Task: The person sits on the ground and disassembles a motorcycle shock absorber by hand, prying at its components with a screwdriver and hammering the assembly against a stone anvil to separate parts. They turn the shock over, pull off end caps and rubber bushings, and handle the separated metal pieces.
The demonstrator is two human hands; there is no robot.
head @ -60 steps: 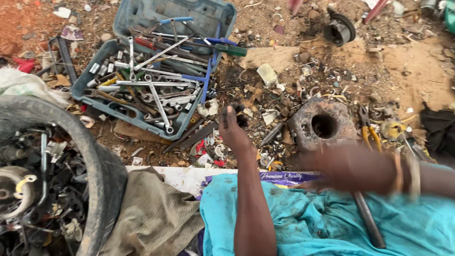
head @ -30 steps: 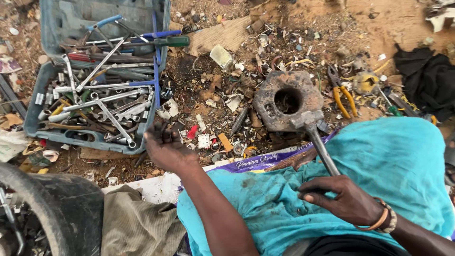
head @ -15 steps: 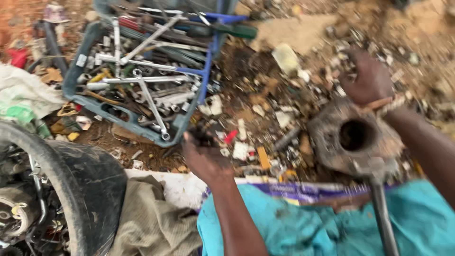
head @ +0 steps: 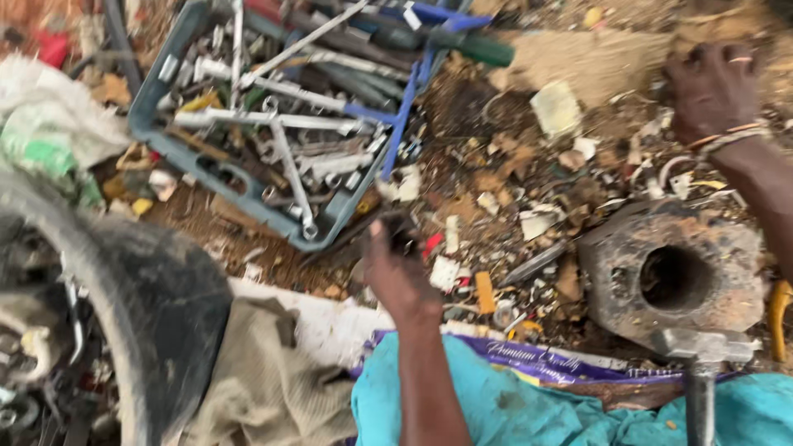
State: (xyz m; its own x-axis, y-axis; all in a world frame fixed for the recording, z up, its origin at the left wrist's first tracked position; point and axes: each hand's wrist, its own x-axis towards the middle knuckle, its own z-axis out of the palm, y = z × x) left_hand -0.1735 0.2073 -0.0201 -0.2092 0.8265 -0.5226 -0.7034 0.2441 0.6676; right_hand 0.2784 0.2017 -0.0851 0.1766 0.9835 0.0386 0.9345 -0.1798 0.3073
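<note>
My left hand (head: 398, 277) reaches forward over the littered dirt, just below the corner of a grey-blue tool tray (head: 157, 103). Its fingertips are closed on a small dark piece (head: 403, 234). My right hand (head: 709, 87), with bracelets at the wrist, rests knuckles-up among scraps at the far right, beyond a rusty metal block (head: 607, 277) with a round hole. Its fingers curl down into the debris, so what they hold is hidden. A hammer (head: 702, 347) lies with its head against the block's near edge.
The tray holds several wrenches and a green-handled screwdriver (head: 483, 51). A black tyre (head: 169, 318) and a wheel fill the lower left, next to a khaki cloth (head: 264, 384). Teal fabric (head: 537, 413) covers my lap. Yellow pliers handles (head: 778, 307) lie at the right edge.
My right hand has moved from above the rusty block out to the far-right debris. My left hand stays over the scraps near the tray corner. The view has shifted slightly.
</note>
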